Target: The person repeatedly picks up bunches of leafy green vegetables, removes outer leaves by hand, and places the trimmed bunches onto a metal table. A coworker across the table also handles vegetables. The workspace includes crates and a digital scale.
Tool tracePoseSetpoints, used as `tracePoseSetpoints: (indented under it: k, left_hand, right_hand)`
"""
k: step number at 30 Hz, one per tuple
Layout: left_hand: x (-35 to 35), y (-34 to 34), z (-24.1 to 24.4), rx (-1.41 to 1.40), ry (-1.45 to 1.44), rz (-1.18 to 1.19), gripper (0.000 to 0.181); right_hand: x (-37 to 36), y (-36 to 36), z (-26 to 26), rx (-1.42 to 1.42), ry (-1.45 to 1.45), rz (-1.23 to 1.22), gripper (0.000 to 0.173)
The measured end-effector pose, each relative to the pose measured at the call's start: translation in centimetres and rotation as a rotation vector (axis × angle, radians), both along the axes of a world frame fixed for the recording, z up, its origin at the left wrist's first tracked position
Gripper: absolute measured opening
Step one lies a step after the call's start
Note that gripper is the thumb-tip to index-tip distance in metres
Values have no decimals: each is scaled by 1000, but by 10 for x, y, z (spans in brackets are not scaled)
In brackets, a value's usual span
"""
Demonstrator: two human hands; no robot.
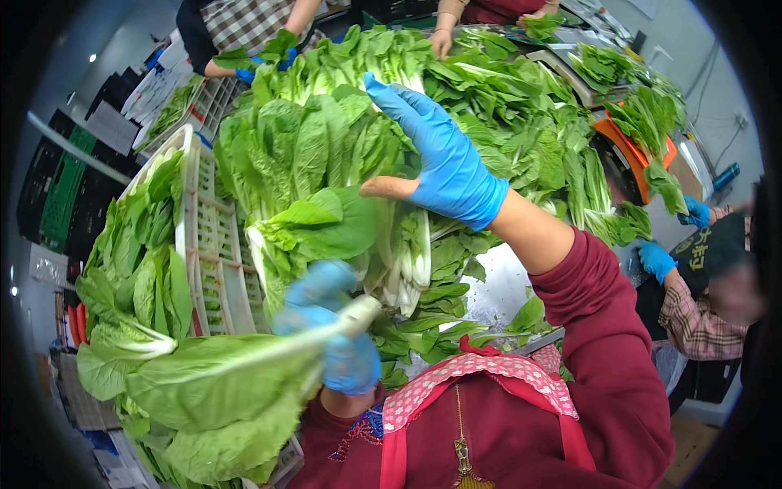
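My left hand (342, 342), in a blue glove and blurred, grips a bunch of leafy greens (226, 382) by its pale stem end. The leaves trail to the lower left, over a white plastic crate (211, 244) of similar greens. My right hand (440, 159) has its fingers spread and holds nothing. Its blue glove leaves the thumb tip bare. Beneath and beyond it spreads a big pile of white-stemmed greens (324, 140). Loose leaves (427, 339) lie on the metal tabletop (498, 284) nearest my body.
Across the pile, a co-worker's blue-gloved hand (244, 74) holds greens, and another person's bare hand (441, 43) touches the heap. At right, a person's gloved hands (657, 260) are near an orange tray (638, 177) bearing greens. A weighing scale (586, 91) stands at the far right.
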State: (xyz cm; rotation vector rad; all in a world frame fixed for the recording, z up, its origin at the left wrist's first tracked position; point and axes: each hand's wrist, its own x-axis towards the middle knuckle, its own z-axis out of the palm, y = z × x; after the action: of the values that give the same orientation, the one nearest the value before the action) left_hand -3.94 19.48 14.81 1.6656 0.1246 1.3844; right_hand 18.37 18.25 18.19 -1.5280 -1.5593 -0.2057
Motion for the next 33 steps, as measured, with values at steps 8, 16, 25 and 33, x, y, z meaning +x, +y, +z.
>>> tracePoseSetpoints:
  k: [8,16,25,33]
  left_hand:
    - [13,117,16,-364,186,503,38]
    - [20,162,-5,-392,386,330,40]
    - [37,73,-46,421,599,548,59]
    - [48,-17,-44,262,485,147,31]
  right_hand:
    - [11,24,-40,-277,395,8,106]
    - [-13,53,-59,-255,496,-70,121]
    - [-59,-25,-77,247,1549,343,63]
    - [-52,-98,-86,480,1278,104,77]
